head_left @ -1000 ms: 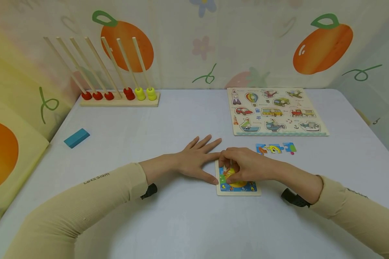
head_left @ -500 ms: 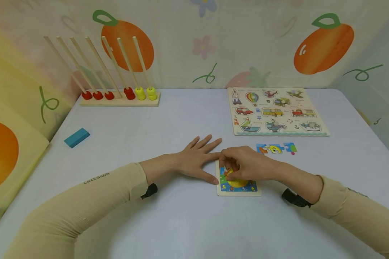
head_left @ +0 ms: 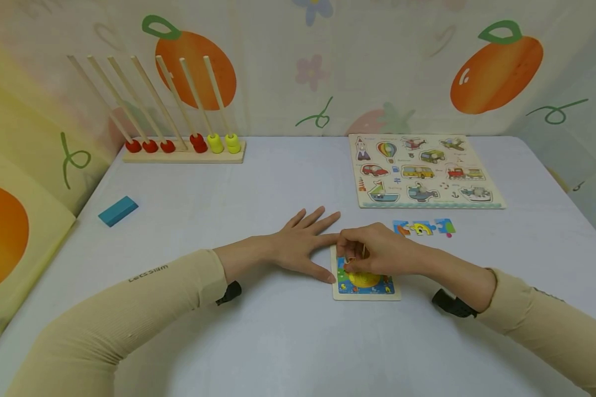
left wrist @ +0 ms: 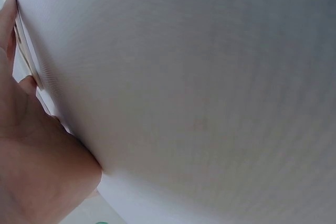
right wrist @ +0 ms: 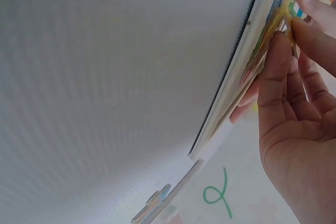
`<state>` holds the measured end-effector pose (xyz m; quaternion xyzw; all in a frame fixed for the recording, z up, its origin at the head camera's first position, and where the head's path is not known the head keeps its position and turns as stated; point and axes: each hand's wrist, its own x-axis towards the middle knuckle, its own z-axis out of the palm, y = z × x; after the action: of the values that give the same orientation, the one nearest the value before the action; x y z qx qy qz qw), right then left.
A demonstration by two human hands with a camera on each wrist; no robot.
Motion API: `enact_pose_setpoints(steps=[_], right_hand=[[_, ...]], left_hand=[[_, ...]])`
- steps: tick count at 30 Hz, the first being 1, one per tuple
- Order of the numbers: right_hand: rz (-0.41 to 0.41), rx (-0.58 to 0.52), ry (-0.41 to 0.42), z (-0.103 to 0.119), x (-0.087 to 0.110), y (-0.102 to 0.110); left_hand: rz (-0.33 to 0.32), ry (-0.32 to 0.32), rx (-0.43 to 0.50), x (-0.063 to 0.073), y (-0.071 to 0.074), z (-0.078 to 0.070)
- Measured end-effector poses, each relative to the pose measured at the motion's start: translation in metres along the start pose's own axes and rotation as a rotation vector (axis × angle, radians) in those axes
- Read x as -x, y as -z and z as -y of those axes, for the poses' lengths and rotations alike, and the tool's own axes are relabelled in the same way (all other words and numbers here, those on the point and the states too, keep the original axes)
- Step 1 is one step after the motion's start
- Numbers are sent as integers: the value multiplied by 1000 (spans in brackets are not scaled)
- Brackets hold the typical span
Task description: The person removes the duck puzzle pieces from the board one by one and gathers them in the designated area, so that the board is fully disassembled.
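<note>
A small framed jigsaw puzzle (head_left: 365, 282) with a yellow picture on blue lies flat on the white table. My left hand (head_left: 298, 246) rests with fingers spread, its thumb and index finger along the puzzle's left edge. Over the puzzle's upper part, my right hand (head_left: 379, 251) pinches a puzzle piece (right wrist: 287, 25) between thumb and fingertips. That piece stands tilted against the puzzle in the right wrist view, mostly covered by the fingers. Loose puzzle pieces (head_left: 421, 227) lie in a row behind the right hand.
A wooden vehicle peg puzzle (head_left: 427, 172) lies at the back right. At the back left stands a rod-and-bead counting frame (head_left: 184, 158) with tall rods. A blue block (head_left: 118, 211) sits near the left table edge. A fruit-patterned cloth (head_left: 278, 71) hangs behind the table.
My right hand has risen slightly and tilted the pinched piece up, showing more of the yellow picture below. The left hand and the loose pieces stay in place.
</note>
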<state>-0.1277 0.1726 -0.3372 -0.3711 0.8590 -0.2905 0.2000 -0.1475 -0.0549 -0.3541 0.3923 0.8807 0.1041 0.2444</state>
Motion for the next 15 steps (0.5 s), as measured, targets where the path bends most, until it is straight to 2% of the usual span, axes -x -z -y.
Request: enact_pose_setpoints(steps=[9, 15], right_hand=[[-4, -14, 15, 0, 0, 0], [-4, -34, 19, -1, 0, 0]], left_hand=[[-24, 83, 28, -1, -4, -14], [-34, 107, -4, -1, -6, -20]])
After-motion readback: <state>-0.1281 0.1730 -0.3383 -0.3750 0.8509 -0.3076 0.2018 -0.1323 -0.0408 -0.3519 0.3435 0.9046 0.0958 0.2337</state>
